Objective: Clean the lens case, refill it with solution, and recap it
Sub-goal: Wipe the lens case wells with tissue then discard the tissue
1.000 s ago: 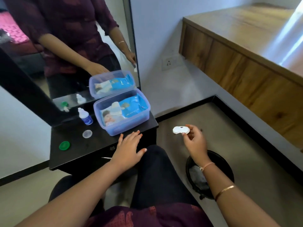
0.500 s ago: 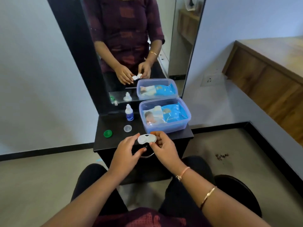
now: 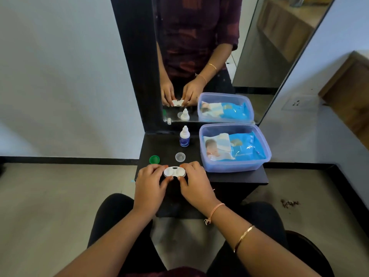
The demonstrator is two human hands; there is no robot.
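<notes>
On my feed the lens case [image 3: 175, 171] looks like smooth glossy white plastic. Tabletop [image 3: 229, 177] is smooth matt black. Tub [image 3: 229, 166] at center right is cloudy translucent plastic, wipes pack [image 3: 247, 148] inside shiny blue film. Green cap [image 3: 154, 159] and clear cap [image 3: 180, 156]: plastic too.

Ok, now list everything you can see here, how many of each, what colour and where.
lens case: one, white, front of the table, between both hands
green cap: one, green, on the table left of the case
clear cap: one, transparent, on the table behind the case
solution bottle: one, white with blue label, upright near the mirror
tub: one, translucent bluish, right side of the table
wipes pack: one, blue, inside the tub
table: one, black, against the wall
mirror: one, behind the table
wall socket: one, white, right wall
left hand: one, pinches the case's left end
right hand: one, pinches its right end
</notes>
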